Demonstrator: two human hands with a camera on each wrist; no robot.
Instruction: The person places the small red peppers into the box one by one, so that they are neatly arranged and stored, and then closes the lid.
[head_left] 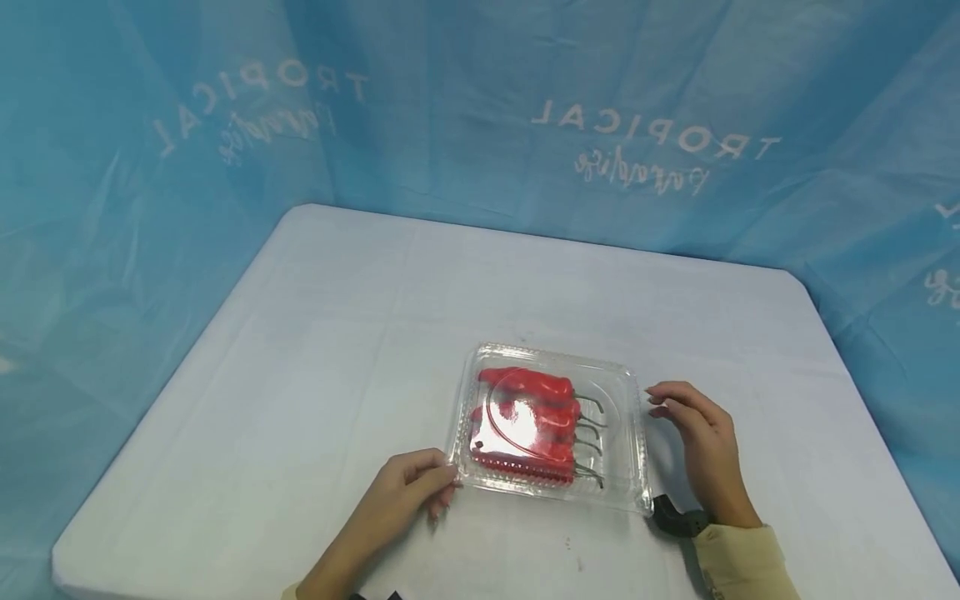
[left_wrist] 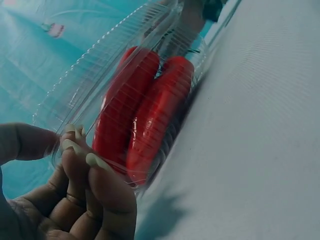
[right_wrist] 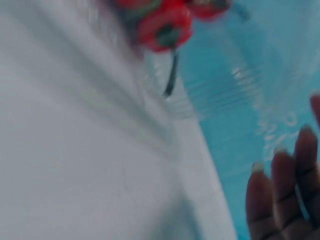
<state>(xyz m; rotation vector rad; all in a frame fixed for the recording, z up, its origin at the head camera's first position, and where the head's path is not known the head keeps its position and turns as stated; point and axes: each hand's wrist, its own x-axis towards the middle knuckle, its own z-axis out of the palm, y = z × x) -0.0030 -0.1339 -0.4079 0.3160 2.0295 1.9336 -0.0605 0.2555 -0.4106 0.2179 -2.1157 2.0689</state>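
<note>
A clear plastic clamshell container [head_left: 624,450] with its lid down is in front of me in the head view. Inside it, several red chili peppers [head_left: 536,385] lie side by side, their green stems pointing right. My left hand [head_left: 405,493] pinches the near left corner of the container between thumb and fingers. In the left wrist view, two peppers [left_wrist: 162,115] show through the ribbed wall. Off the container's right side, my right hand [head_left: 707,446] has loosely bent fingers with nothing in them. The right wrist view is blurred, with fingers [right_wrist: 285,195] apart from the plastic.
A white cloth covers the table [head_left: 300,375] beneath the container. Blue printed curtains [head_left: 465,125] hang behind and along both sides. A black wrist strap [head_left: 678,518] sits on the right wrist, beside the container's near right corner.
</note>
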